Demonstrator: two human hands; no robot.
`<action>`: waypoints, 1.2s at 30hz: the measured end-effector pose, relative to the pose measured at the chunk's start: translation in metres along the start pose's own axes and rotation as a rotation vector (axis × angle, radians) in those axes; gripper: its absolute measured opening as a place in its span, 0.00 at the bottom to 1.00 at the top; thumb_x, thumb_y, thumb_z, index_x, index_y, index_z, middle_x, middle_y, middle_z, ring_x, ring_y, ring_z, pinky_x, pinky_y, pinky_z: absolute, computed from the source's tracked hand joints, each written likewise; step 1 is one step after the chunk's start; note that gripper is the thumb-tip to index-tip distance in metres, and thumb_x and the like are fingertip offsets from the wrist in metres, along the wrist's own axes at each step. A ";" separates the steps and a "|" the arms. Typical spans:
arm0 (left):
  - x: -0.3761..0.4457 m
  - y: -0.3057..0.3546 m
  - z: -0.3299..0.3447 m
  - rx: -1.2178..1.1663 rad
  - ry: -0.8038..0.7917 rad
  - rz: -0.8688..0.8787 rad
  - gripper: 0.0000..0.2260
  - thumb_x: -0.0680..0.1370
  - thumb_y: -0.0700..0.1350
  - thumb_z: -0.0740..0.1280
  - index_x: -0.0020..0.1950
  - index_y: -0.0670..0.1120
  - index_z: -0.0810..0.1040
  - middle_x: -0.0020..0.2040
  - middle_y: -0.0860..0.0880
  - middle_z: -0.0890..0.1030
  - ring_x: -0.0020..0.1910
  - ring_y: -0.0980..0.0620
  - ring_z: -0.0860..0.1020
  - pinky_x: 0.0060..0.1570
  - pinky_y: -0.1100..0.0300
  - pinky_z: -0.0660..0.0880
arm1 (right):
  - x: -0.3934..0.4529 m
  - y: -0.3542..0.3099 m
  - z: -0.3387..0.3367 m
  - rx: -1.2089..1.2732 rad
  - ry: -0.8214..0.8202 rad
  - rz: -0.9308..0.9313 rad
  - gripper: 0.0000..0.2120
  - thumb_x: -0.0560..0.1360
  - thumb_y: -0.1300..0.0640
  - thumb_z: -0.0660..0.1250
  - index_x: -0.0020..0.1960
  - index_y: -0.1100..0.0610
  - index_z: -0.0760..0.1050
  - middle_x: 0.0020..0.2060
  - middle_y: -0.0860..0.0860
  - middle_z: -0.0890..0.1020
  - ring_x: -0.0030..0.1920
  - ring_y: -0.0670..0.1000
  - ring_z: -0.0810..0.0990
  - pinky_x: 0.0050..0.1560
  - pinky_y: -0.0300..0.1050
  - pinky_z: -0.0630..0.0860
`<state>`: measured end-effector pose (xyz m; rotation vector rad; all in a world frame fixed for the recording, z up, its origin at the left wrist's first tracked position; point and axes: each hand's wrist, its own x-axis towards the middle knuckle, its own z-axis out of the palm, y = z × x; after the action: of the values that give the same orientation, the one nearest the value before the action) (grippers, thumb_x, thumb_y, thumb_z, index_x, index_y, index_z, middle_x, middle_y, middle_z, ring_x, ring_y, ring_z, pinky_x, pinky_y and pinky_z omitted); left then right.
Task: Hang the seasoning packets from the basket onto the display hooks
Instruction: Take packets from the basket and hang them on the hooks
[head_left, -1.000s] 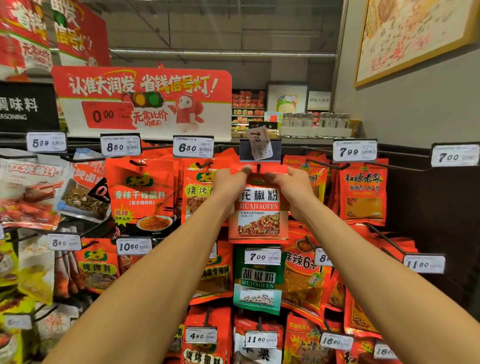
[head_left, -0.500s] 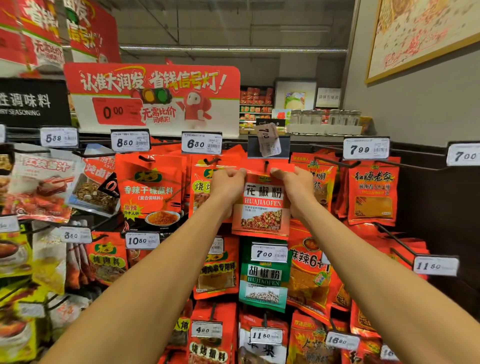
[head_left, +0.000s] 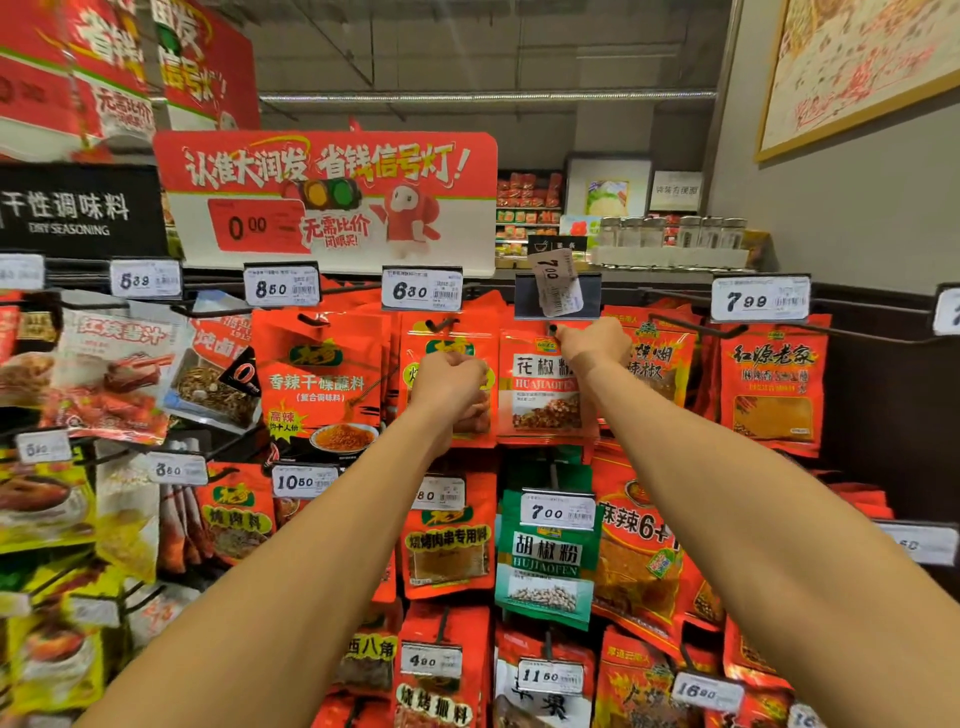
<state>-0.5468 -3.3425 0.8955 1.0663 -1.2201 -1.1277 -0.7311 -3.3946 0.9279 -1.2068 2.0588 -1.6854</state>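
A red seasoning packet (head_left: 540, 384) printed HUAJIAOFEN hangs in the top row, under a hook (head_left: 552, 328) with a crooked 7.00 price tag (head_left: 557, 283). My right hand (head_left: 592, 345) pinches the packet's top edge right beside the hook. My left hand (head_left: 452, 379) is off the packet, to its left. Its fingers are curled with nothing visible in them, and it sits in front of the neighbouring red packet (head_left: 447, 338) under the 6.80 tag. No basket is in view.
Rows of hooks with red, yellow and green packets fill the rack, each with a price tag at its tip. A green pepper packet (head_left: 545, 561) hangs just below. A red promo sign (head_left: 327, 197) stands above; a dark panel (head_left: 883, 415) closes the right side.
My left hand has let go of the packet's top left corner and moved down and left. My right hand stayed at the top by the hook. The packet hangs slightly higher.
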 end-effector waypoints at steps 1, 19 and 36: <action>0.000 0.000 -0.002 0.005 -0.011 0.004 0.04 0.79 0.39 0.65 0.46 0.45 0.77 0.41 0.44 0.81 0.40 0.43 0.82 0.47 0.37 0.81 | 0.002 0.000 -0.001 -0.019 -0.009 0.006 0.18 0.72 0.42 0.76 0.41 0.55 0.75 0.44 0.54 0.80 0.46 0.56 0.80 0.46 0.51 0.79; -0.081 -0.065 -0.033 -0.016 -0.217 -0.059 0.06 0.81 0.43 0.66 0.49 0.46 0.82 0.40 0.47 0.87 0.34 0.53 0.83 0.34 0.62 0.79 | -0.146 0.122 -0.112 0.421 -0.343 0.031 0.12 0.76 0.71 0.58 0.43 0.60 0.77 0.27 0.55 0.82 0.24 0.52 0.80 0.24 0.40 0.76; -0.274 -0.430 -0.095 0.065 0.135 -1.072 0.05 0.80 0.43 0.68 0.53 0.44 0.81 0.43 0.46 0.84 0.36 0.51 0.81 0.39 0.59 0.76 | -0.375 0.474 -0.040 -0.067 -0.722 0.934 0.10 0.78 0.67 0.63 0.41 0.59 0.78 0.29 0.55 0.81 0.24 0.51 0.79 0.28 0.41 0.76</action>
<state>-0.4822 -3.1309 0.4266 1.8998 -0.5211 -1.7569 -0.7297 -3.1012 0.3983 -0.5423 1.7451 -0.6243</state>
